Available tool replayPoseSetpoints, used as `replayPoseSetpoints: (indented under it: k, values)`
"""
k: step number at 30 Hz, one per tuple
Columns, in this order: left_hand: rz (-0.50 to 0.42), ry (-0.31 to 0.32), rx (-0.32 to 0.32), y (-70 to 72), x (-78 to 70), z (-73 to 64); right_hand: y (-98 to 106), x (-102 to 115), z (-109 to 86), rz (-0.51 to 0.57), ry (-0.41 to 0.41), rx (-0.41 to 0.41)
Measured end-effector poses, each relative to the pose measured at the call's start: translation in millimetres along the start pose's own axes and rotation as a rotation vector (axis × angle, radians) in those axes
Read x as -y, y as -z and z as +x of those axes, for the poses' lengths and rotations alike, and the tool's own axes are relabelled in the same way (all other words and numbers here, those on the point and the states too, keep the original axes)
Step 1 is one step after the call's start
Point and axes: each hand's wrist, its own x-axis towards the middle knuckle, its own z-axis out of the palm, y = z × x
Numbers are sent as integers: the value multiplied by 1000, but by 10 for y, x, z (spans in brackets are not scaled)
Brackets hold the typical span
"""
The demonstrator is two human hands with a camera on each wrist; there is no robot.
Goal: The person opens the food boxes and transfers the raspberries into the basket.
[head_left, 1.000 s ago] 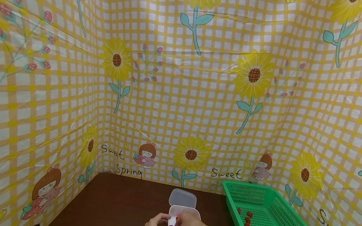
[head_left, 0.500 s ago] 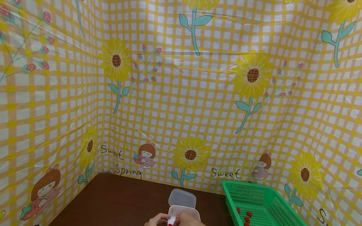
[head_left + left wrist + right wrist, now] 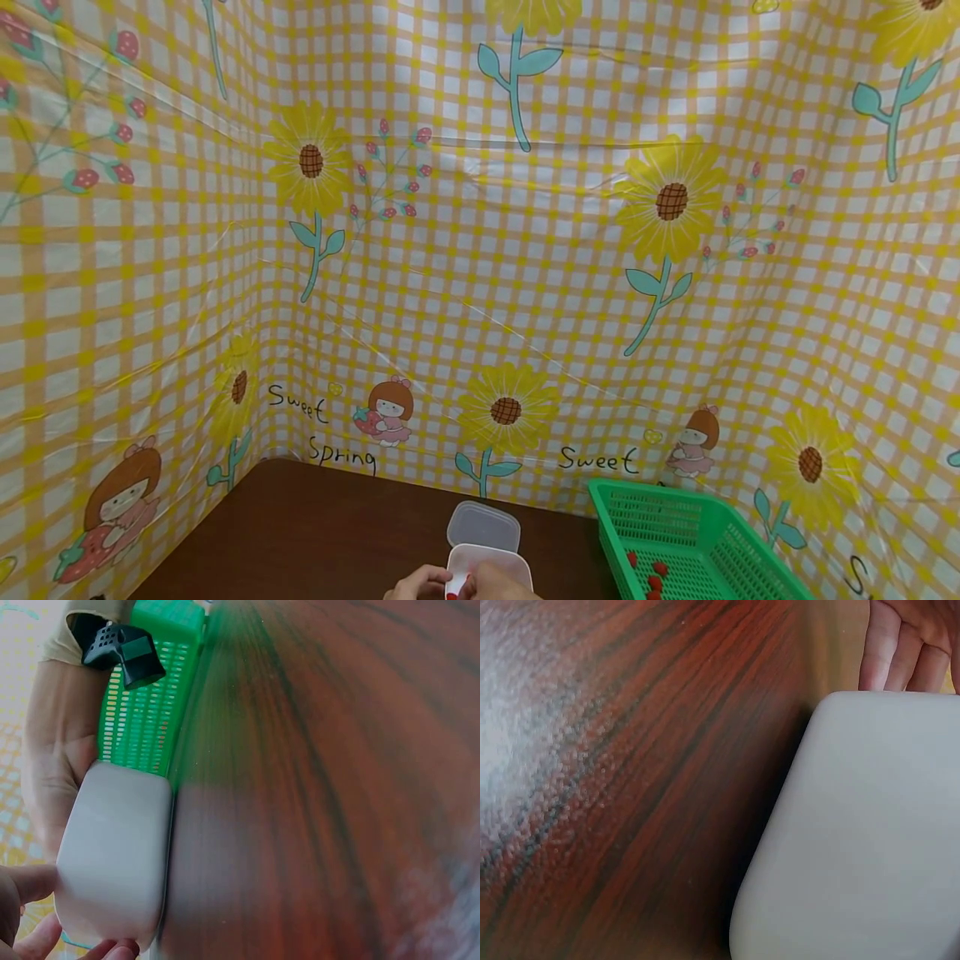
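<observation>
A white plastic box (image 3: 486,550) sits on the table at the bottom of the head view. My left hand (image 3: 420,582) grips its left end; in the left wrist view the thumb (image 3: 34,883) and fingertips (image 3: 120,951) lie against the box. My right hand (image 3: 498,582) reaches down into the box, and its fingertips are mostly hidden. Small red bits (image 3: 452,596) show beside those fingers, too little to tell their kind or whether they are pinched. In the right wrist view the box's outer wall (image 3: 855,825) fills the right side.
Behind the box lies a translucent lid (image 3: 483,527) on the dark wood table (image 3: 337,533). To the right stands a green slotted basket (image 3: 705,508) with several small red strawberries (image 3: 660,569) in it. A checked, flower-printed cloth (image 3: 450,250) encloses the back and sides.
More red shows at the right hand's fingertips than a second ago, and the fingers have shifted slightly inside the box. My left hand, the box and the basket stay in place.
</observation>
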Motion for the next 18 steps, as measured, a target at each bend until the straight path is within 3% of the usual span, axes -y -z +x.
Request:
replayPoseSetpoints:
  k: [8, 18]
  values:
    - [-4, -13, 28, 13, 14, -3, 12, 3, -9, 14, -22, 0]
    - [-15, 12, 20, 11, 36, 17, 53, 24, -2, -30, -12, -31]
